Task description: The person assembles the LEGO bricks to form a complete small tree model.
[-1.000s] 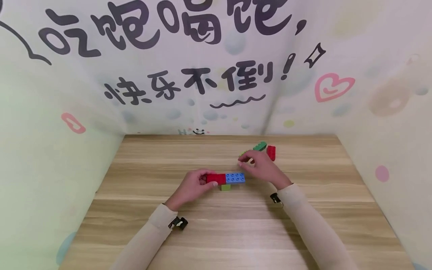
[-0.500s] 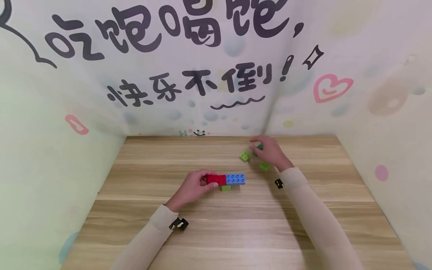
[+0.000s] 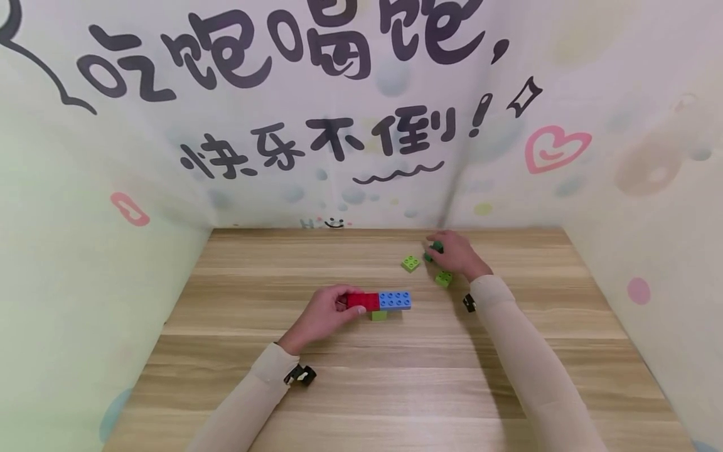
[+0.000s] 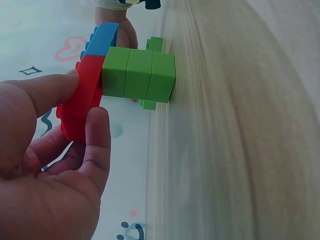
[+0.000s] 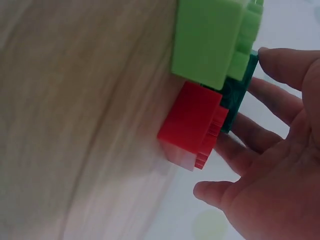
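Note:
My left hand (image 3: 323, 312) grips the red brick (image 3: 363, 302) between thumb and fingers. A blue brick (image 3: 395, 300) adjoins it on the right. In the left wrist view a stack of light green bricks (image 4: 139, 74) stands on the table under the joined red and blue bricks. At the back right, my right hand (image 3: 456, 252) has thumb and fingers about a dark green brick (image 3: 433, 251) and pinches it. From the right wrist, the dark green brick (image 5: 234, 95) is partly hidden behind a light green brick (image 5: 207, 40) and a second red brick (image 5: 192, 120).
Two light green bricks lie close to the right hand: one (image 3: 410, 263) to its left, another (image 3: 443, 278) just below it. The wooden table (image 3: 361, 383) meets a printed wall (image 3: 271, 201) at the back; further walls stand on both sides.
My right hand has moved back and right from near the blue brick to the dark green brick, uncovering the light green bricks and covering the second red one. My left hand keeps its grip.

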A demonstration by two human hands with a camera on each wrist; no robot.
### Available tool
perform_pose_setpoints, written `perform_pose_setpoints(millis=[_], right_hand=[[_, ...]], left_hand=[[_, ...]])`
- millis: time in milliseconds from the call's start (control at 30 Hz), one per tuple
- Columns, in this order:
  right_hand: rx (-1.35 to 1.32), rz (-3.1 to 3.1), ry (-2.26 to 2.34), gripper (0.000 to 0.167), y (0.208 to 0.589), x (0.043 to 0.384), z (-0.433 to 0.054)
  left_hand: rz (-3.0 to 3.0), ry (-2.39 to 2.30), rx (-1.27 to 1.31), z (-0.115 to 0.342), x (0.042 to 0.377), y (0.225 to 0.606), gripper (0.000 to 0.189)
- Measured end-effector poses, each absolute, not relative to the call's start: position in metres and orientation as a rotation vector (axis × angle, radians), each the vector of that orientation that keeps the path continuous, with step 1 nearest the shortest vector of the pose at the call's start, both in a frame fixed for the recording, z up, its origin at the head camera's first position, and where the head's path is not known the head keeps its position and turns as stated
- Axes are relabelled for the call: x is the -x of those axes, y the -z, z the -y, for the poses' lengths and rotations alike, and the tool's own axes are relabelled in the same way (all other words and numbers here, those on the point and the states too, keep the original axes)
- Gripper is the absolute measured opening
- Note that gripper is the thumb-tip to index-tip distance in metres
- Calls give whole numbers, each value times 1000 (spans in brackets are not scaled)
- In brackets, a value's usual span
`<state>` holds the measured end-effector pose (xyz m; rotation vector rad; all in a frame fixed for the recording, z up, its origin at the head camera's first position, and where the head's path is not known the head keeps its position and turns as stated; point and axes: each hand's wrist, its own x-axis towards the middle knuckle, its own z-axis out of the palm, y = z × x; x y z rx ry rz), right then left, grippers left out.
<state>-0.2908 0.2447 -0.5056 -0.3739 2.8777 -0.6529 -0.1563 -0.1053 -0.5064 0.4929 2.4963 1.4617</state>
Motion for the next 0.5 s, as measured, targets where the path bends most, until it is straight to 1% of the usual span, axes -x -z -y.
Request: perform_pose_setpoints(millis=[200,500], right_hand=[[366,-2874,644,55,512,291,-247],[343,-2902,704,48,514,290,-250]], left_hand=[[-2495,-1473,-480,105,157,506,35],[-2496,-1473,-471,104,156,504,34]])
